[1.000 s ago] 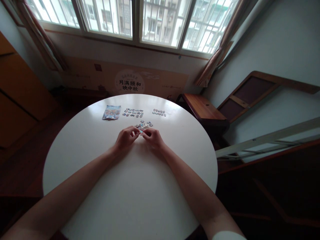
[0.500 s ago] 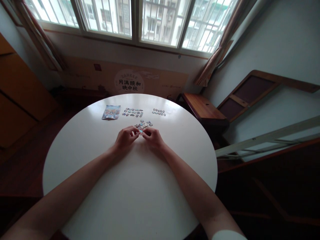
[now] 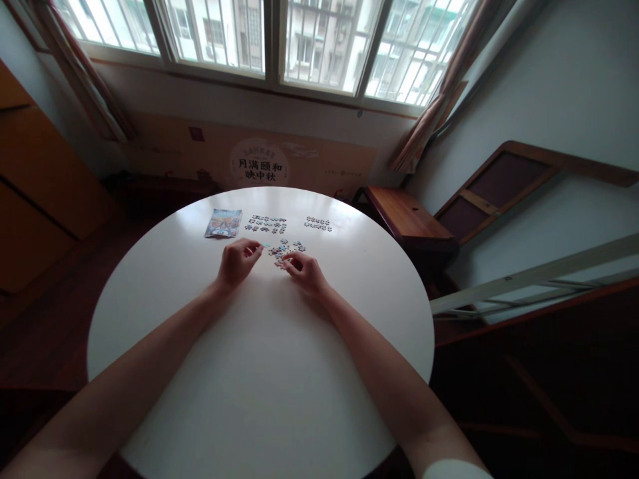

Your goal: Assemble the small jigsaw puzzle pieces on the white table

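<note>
Between the thumb and fingertips of my left hand (image 3: 240,259) is a light blue puzzle piece (image 3: 266,245), pinched just left of the loose pile. My right hand (image 3: 303,271) is at the pile's near right side with its fingers closed; what they hold, if anything, is too small to make out. The pile of puzzle pieces (image 3: 278,252) lies loosely heaped between the hands. Behind it, rows of sorted pieces (image 3: 266,224) are laid out, and a smaller group of pieces (image 3: 318,224) is lined up to the right.
A printed picture sheet or packet (image 3: 223,223) lies on the far left of the round white table (image 3: 259,372). Beyond the table's right edge stands a wooden stool or bench (image 3: 407,211). A window (image 3: 319,43) with bars is behind.
My left hand has moved left and slightly away from me, carrying the light blue piece. The hands, close together before, are now apart. My right hand has stayed by the pile.
</note>
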Demonstrator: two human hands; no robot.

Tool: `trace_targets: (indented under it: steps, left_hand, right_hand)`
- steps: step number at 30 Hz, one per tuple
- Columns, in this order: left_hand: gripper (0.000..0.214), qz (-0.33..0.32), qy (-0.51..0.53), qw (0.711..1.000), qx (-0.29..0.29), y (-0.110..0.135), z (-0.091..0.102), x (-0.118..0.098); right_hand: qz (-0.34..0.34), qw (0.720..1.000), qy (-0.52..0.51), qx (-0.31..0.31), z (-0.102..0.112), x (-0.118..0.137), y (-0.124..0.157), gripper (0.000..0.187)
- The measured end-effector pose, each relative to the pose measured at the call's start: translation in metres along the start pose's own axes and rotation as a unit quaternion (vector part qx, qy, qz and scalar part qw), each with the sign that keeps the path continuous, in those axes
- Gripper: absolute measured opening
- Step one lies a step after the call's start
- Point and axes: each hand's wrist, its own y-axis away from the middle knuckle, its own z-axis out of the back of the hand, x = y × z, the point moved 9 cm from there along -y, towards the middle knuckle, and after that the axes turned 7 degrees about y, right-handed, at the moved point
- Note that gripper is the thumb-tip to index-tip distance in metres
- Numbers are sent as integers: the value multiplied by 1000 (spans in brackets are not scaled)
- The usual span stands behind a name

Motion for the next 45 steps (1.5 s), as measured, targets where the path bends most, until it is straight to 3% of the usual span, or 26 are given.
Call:
trace_targets:
  steps: [3, 8, 12, 17, 22, 27, 37, 45]
  left_hand:
    - [22, 64, -139, 988, -33, -5, 19, 18]
    - [21, 140, -235, 962, 10, -4, 21, 43]
    - [20, 118, -257, 959, 19, -5, 16, 44]
    - [24, 58, -270, 961, 21, -4, 12, 27]
    - [30, 50, -268, 960, 61, -2, 3, 21]
    - [41, 39, -269, 956, 109, -1, -10, 29]
    - [69, 110, -305, 934, 152, -4, -20, 50]
    - [74, 108, -316, 931, 148, -4, -20, 51]
  right_hand:
    - [-3, 1000, -8, 5, -1, 0, 0, 28]
    - [-4, 1000, -21, 9, -2, -1, 0, 28]
    - [-4, 1000, -17, 11, -3, -2, 0, 28]
    - [1, 1000, -9, 7, -3, -4, 0, 26]
    - [14, 1000, 8, 4, -3, -2, 1, 23]
    - [26, 999, 18, -3, -2, 1, 1, 22]
    - [21, 999, 26, 8, -3, 1, 1, 22]
    - [26, 999, 30, 12, -5, -1, 0, 22]
